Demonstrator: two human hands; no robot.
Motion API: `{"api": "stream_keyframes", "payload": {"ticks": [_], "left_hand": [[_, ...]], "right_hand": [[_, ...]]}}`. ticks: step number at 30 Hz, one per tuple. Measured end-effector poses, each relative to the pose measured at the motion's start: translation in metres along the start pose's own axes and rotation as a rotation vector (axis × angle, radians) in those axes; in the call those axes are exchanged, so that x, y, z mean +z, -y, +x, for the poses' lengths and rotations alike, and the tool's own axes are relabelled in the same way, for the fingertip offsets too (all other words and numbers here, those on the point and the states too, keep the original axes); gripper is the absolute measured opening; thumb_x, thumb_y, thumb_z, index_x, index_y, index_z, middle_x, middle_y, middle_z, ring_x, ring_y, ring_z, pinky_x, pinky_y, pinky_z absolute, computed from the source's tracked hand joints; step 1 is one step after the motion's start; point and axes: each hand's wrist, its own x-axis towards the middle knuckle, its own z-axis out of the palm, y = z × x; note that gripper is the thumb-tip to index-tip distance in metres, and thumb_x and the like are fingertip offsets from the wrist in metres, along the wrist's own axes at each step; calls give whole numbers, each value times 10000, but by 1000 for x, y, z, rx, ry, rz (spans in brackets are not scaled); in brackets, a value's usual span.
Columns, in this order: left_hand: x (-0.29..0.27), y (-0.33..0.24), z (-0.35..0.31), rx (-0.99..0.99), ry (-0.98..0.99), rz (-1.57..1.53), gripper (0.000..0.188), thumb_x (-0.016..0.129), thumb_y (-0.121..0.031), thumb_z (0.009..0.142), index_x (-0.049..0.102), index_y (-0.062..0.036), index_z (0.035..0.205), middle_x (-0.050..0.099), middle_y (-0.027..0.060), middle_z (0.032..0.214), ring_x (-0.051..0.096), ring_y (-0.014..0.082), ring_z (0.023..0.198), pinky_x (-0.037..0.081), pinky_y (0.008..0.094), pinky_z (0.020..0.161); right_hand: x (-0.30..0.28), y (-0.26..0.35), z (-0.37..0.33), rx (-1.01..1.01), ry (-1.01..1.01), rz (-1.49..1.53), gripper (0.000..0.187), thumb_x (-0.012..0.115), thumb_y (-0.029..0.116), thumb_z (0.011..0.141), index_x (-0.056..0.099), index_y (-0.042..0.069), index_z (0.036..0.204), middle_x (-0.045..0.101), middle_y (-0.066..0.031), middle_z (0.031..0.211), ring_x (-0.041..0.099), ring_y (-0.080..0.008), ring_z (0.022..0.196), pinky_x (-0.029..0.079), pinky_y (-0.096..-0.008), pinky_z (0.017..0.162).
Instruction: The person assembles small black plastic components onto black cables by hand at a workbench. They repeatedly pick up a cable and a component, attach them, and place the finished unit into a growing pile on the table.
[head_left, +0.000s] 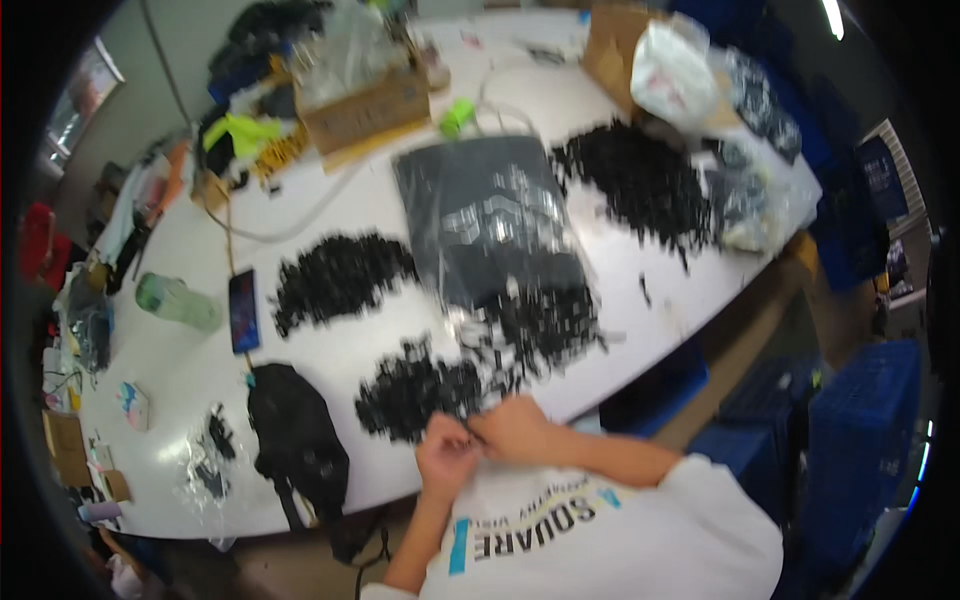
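White table (190, 385): black heap (415, 390) before hands (515, 430), phone (243, 312) leftward.

The left hand (447, 458) and right hand (520, 430) meet at the near edge of the white worktop (185, 400). A small dark piece (471, 428) is in their grip, too blurry to see well. Just past them sits a front pile of little black strips (405, 392). Another pile (548, 322) touches a clear plastic bag (480, 195). A phone (243, 312) lies between a pale green bottle (178, 302) and the left pile (340, 280).
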Motion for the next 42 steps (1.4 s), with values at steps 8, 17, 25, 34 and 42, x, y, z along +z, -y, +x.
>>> {"api": "stream_keyframes", "payload": {"ticks": [8, 17, 25, 34, 42], "left_hand": [[-8, 2, 2, 377, -192, 409, 170, 707, 93, 726, 589, 4, 807, 452, 57, 752, 462, 174, 648, 366, 288, 534], [-11, 8, 18, 520, -39, 851, 156, 635, 95, 782, 518, -7, 796, 455, 90, 713, 448, 214, 606, 357, 314, 513], [-14, 7, -9, 277, 54, 670, 85, 527, -32, 912, 501, 11, 844, 498, 118, 729, 462, 162, 582, 374, 270, 502], [-36, -31, 6, -52, 448, 717, 33, 589, -6, 809, 572, 10, 832, 560, 150, 724, 524, 338, 608, 419, 389, 563], [-60, -55, 23, 147, 534, 643, 171, 586, 23, 737, 463, -3, 620, 452, 120, 580, 467, 311, 523, 363, 379, 489]], "right_hand": [[13, 0, -9, -8, -51, 767, 300, 619, 188, 834, 496, 6, 629, 438, -152, 493, 420, -299, 411, 333, -366, 432], [18, -1, -10, 149, -225, 709, 265, 627, 178, 795, 536, 14, 608, 480, -142, 499, 471, -303, 428, 362, -377, 442], [38, -7, -18, 50, -174, 501, 249, 625, 231, 784, 559, 51, 625, 539, -136, 514, 553, -330, 476, 416, -419, 463], [31, -2, -12, -212, -141, 344, 212, 623, 252, 781, 571, 86, 661, 557, -97, 531, 555, -306, 461, 409, -431, 435], [21, -1, -16, -402, -156, 238, 280, 627, 266, 809, 521, 93, 616, 492, -60, 504, 521, -273, 432, 389, -399, 400]]}}
